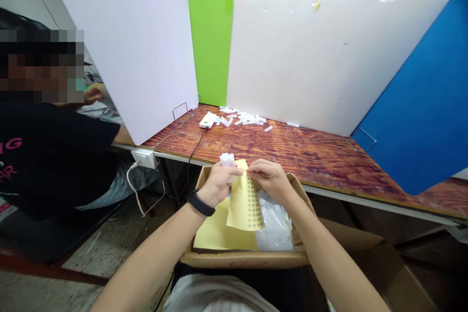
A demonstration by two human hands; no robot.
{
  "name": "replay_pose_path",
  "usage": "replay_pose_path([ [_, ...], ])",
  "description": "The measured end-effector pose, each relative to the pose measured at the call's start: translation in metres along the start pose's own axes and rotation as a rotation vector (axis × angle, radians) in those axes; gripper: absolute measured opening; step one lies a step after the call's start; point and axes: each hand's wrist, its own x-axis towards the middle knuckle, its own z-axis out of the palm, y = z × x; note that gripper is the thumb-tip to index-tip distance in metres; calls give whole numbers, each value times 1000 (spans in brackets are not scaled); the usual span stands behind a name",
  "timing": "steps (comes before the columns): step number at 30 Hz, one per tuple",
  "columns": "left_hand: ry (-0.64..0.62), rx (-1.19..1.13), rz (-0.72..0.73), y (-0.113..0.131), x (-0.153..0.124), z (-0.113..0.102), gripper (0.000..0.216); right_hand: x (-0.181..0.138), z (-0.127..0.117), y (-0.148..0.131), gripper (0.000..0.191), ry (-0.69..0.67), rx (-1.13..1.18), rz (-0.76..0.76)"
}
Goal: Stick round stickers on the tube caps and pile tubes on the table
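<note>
1. The left hand (218, 185) is curled, and its fingers (234, 171) pinch a small white plastic piece (226, 159) up high, just above the box. A black wrist band (200, 203) sits on that arm.
2. The right hand (268, 179) is curled too. Its fingertips (252, 167) pinch the top of a yellow paper sheet with rows of small brown dots (244, 207). The dots look like round stickers, but they are too small to tell for sure.
3. Right now, the two hands are close together at the top of the sheet, with the white piece just beside it. I cannot tell if a dot is stuck to a fingertip.
4. The dotted sheet hangs over a flat yellow paper sheet (215, 234) and a heap of white plastic pieces (274, 226). Both lie in a brown cardboard box (244, 258).
5. Farther off, a shiny red-brown wooden table (285, 151) holds scattered white plastic pieces (243, 118) and a white power bank (207, 119) with a black cord (193, 156).
6. A tall white board (329, 63), a green board (210, 48) and a blue board (413, 97) stand on the table. To the left sits a person in a black T-shirt with pink letters (47, 156).
</note>
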Motion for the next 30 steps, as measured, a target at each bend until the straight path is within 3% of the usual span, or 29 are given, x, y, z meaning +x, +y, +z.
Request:
replay_pose_path([
  [6, -61, 67, -51, 1, -1, 0, 20, -3, -3, 2, 6, -71, 49, 52],
  [14, -72, 110, -97, 3, 0, -2, 21, -1, -12, -1, 14, -174, -55, -46],
  [19, -50, 146, -134, 6, -1, -2, 23, -1, -10, -10, 13, -231, -159, 19],
  [22, -51, 136, -123, 5, 1, -3, 23, -3, -12, -11, 11, -164, -99, 101],
  [26, -9, 260, 53, 0, 5, -4, 21, -1, -15, -13, 9, 10, 102, 212],
  [30, -27, 628, 472, -4, -1, 0, 13, 8, -10, -27, 11, 177, 232, 187],
])
